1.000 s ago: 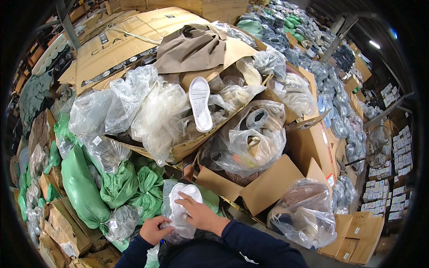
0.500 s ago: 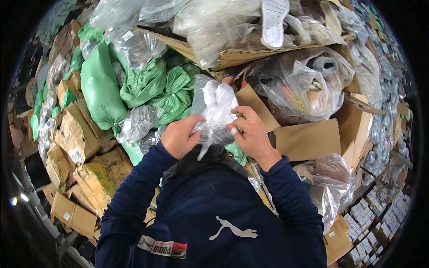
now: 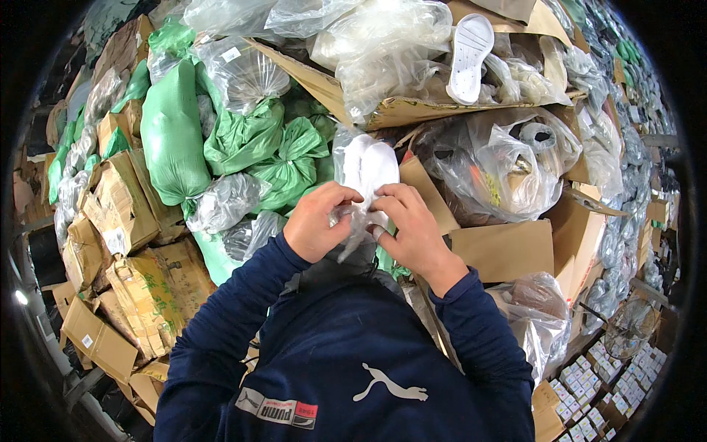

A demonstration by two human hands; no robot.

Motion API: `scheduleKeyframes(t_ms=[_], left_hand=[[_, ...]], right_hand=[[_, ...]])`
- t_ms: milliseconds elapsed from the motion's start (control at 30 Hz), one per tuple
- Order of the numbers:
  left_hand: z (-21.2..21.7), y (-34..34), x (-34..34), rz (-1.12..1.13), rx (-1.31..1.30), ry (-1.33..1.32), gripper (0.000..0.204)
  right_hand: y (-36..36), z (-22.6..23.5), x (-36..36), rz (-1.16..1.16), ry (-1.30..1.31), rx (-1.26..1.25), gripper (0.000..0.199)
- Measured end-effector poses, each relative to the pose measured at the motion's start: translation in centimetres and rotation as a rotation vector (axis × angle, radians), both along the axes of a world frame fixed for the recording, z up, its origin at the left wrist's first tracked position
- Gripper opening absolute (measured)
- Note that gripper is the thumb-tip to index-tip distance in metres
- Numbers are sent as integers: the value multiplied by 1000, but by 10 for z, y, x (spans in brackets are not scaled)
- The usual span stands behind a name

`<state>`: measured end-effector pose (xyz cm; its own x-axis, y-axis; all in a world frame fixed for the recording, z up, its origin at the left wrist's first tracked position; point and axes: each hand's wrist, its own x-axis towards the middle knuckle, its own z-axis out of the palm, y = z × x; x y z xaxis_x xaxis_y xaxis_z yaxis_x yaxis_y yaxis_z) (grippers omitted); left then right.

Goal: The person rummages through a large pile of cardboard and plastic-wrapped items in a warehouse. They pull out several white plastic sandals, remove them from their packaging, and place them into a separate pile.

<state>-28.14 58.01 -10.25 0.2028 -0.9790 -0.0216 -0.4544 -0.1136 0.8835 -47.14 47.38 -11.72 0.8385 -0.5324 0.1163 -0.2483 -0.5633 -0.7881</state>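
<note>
Both hands work 1 clear bag [image 3: 362, 173] with white soles inside, held up in front of the chest, just below the pile of stock. Left hand [image 3: 318, 221] has its grip closed on the bag's lower left, thumb on top, fingers curled under the plastic. Right hand [image 3: 412, 225] has its grip pinched on the bag's lower right, fingertips [image 3: 383, 197] pressing the plastic near the left thumb. The 2 hands are almost touching. Bag stands roughly upright, top end pointing away from the person, loose plastic bunched below the hands.

Behind the bag: green sacks [image 3: 254, 144] left of it, 1 big green sack [image 3: 171, 136] further left. Brown carton flap [image 3: 427, 193] just right of the bag. Big clear bag of mixed items [image 3: 508, 166] to the right, resting in an open carton [image 3: 515, 247]. Above, a carton [image 3: 412, 110] stuffed with clear bags, 1 white sole [image 3: 469, 57] lying tread-up on top. Flattened and crushed cartons [image 3: 121, 221] stacked along the left. Another clear bag [image 3: 541, 313] with something dark in it sits by the right elbow. Small boxes [image 3: 596, 376] on the floor at lower right. Person wears a navy sweatshirt [image 3: 353, 353].
</note>
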Motion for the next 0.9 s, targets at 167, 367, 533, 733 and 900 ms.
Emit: scheduleKeyframes(t_ms=[167,367,533,733,900], left_hand=[[-15,5,20,207,44,-311,11],[-28,22,15,74,158,-358,10],[-29,21,12,534,68,-217,13],[-19,16,8,404,-40,64,25],[6,-6,-28,175,-79,44,22]], right_hand=[[-4,11,-15,208,222,73,18],[12,13,-16,64,74,18,23],[27,-8,-15,126,337,-104,21],[-4,29,-46,-207,398,-186,20],[17,27,-13,-9,202,44,37]])
